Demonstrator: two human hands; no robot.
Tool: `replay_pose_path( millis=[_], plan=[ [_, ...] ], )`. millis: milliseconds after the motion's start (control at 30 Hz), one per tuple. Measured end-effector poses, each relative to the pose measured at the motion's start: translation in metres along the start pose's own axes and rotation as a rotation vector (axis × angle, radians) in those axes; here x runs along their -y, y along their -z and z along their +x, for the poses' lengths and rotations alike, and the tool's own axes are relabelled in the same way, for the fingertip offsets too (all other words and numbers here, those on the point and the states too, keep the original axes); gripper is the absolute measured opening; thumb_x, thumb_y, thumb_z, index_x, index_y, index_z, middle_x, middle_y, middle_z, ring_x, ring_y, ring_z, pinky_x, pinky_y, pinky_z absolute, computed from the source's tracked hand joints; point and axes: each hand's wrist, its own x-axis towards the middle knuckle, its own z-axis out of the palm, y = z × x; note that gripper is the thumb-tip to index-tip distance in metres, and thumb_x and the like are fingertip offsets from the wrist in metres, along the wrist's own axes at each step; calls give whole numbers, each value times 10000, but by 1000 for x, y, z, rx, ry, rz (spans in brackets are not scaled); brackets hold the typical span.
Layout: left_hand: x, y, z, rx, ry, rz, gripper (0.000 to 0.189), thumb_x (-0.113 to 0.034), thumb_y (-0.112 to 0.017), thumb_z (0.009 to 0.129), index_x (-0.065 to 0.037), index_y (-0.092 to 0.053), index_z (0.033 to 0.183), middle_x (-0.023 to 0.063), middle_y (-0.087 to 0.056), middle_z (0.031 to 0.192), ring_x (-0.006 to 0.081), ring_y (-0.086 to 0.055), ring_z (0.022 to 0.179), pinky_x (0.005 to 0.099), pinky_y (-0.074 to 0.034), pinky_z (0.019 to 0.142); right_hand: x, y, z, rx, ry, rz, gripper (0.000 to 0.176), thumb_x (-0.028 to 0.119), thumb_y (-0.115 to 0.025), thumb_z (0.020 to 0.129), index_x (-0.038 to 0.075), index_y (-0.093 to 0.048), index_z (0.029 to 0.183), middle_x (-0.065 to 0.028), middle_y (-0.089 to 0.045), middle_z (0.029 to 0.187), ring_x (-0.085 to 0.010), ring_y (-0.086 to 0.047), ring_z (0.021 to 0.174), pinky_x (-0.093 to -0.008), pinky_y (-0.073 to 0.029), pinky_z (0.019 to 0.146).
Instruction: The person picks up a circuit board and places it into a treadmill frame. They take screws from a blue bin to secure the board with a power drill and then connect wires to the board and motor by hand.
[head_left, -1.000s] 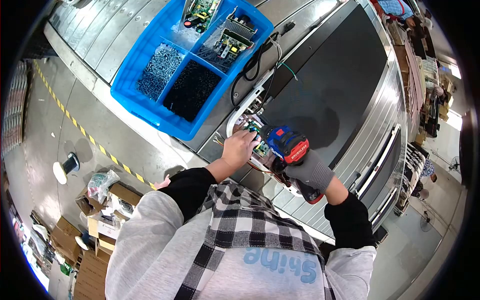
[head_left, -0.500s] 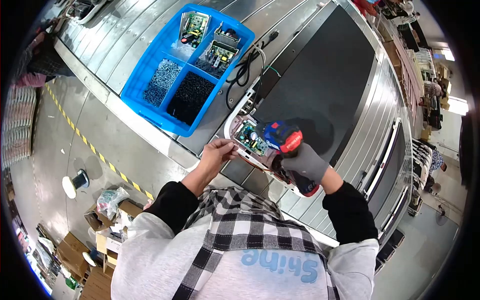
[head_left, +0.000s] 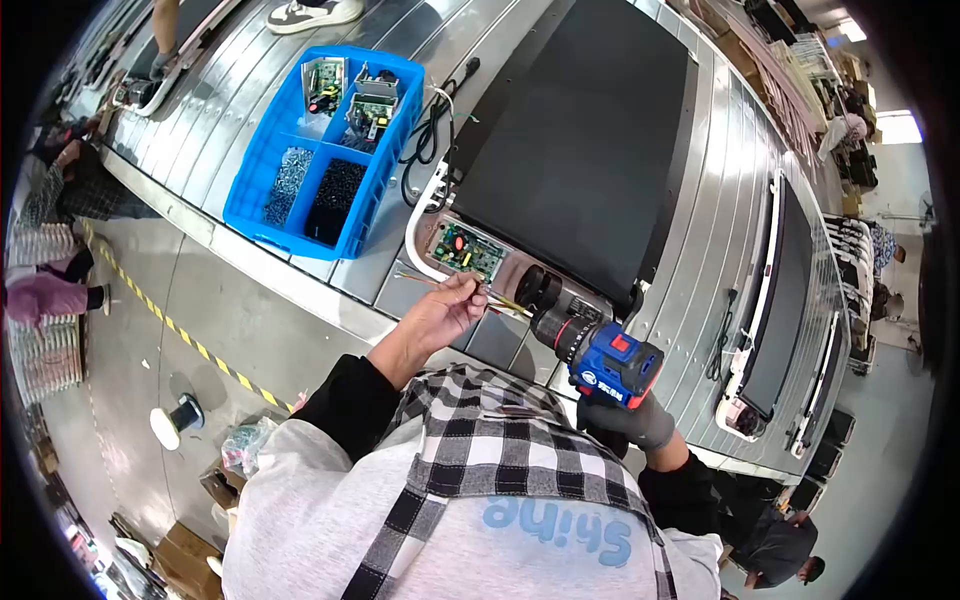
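My right hand [head_left: 640, 422], in a grey glove, is wrapped round the grip of a blue and black cordless drill [head_left: 612, 362]. The drill lies nearly level, its bit [head_left: 512, 306] pointing left to my left fingertips. My bare left hand [head_left: 448, 312] is pinched at the bit's tip; what is between the fingers is too small to make out. Just beyond it, a green circuit board [head_left: 464, 252] sits in the end of a white-rimmed frame [head_left: 412, 240] with a large black panel [head_left: 580, 140]. Beside the board is a round black part [head_left: 538, 288]. Loose wires [head_left: 415, 277] stick out near my left hand.
A blue divided bin [head_left: 235, 205] holds silver screws [head_left: 288, 186], black screws [head_left: 337, 200] and circuit boards [head_left: 370, 112]. A black power cord [head_left: 425, 140] lies between bin and panel. Another framed panel [head_left: 780, 290] lies to the right. A person's shoe [head_left: 315, 14] is on the slatted metal surface.
My right hand has drawn the drill back from above the circuit board and turned it so the bit meets my left fingertips. The view has shifted, and a shoe has appeared beyond the bin.
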Motion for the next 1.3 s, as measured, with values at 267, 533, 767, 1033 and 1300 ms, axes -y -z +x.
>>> replay_pose_path(
  millis=[267,533,767,1033,1300],
  plan=[
    [10,0,-5,91,35,-61,111,-110,-566,889,-5,-587,917,74,-566,850,152,-509,746,221,-471,641,-2,2,-18,5,67,106,471,31,-659,683,44,-523,1134,-54,-567,989,-161,-560,903,-296,-467,789],
    [19,-8,-3,-76,51,-141,109,-154,-583,884,-46,-571,882,53,-547,803,147,-482,703,215,-430,577,-8,11,-10,66,114,-49,521,40,-703,649,54,-536,1142,-44,-583,1019,-152,-569,908,-302,-473,787],
    [23,11,13,90,68,18,129,-167,-565,900,-38,-562,901,67,-559,814,181,-527,732,273,-486,668,-16,22,-2,137,372,-999,463,311,-714,660,124,-599,1068,-104,-639,865,-318,-620,768,-375,-509,677],
    [28,17,20,-349,12,183,261,-155,-395,972,41,-487,1118,120,-552,1037,200,-559,906,293,-482,823,-53,25,53,-27,-110,-526,342,269,-697,653,105,-620,942,-120,-653,832,-294,-635,782,-352,-512,697],
    [15,43,15,-384,-108,268,243,-154,-421,966,21,-528,1095,75,-600,899,156,-571,790,247,-481,713,-54,35,113,-33,-313,-195,262,180,-650,672,38,-606,888,-100,-633,765,-182,-621,722,-312,-504,669]
  ],
)
